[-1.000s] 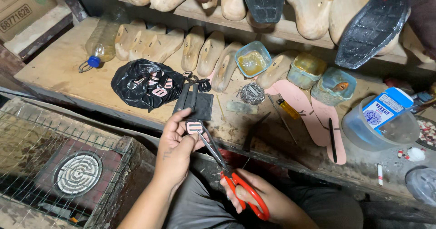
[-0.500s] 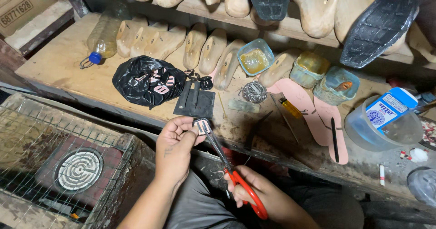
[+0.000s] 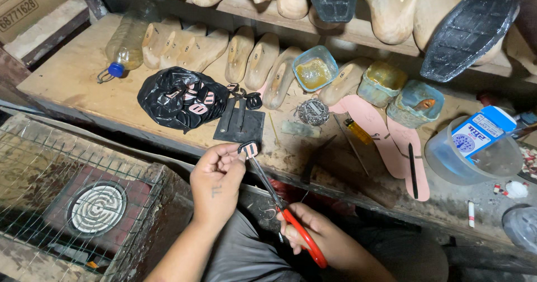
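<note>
At the near edge of the workbench point(image 3: 72, 86), left hand point(image 3: 215, 181) pinching a small label piece point(image 3: 249, 149); right hand point(image 3: 313, 240) lower and to the right, gripping scissors point(image 3: 279, 204) whose blades reach up to that piece. Just behind, a flat metal plate point(image 3: 240, 125); left of it a plastic bag point(image 3: 182, 97), farther left a bottle point(image 3: 126, 41) lying down. Behind these, a row of shoe lasts point(image 3: 246, 58). To the right, insoles point(image 3: 386, 136), then a tub point(image 3: 475, 153). Below left, a wire cage point(image 3: 72, 204).
</note>
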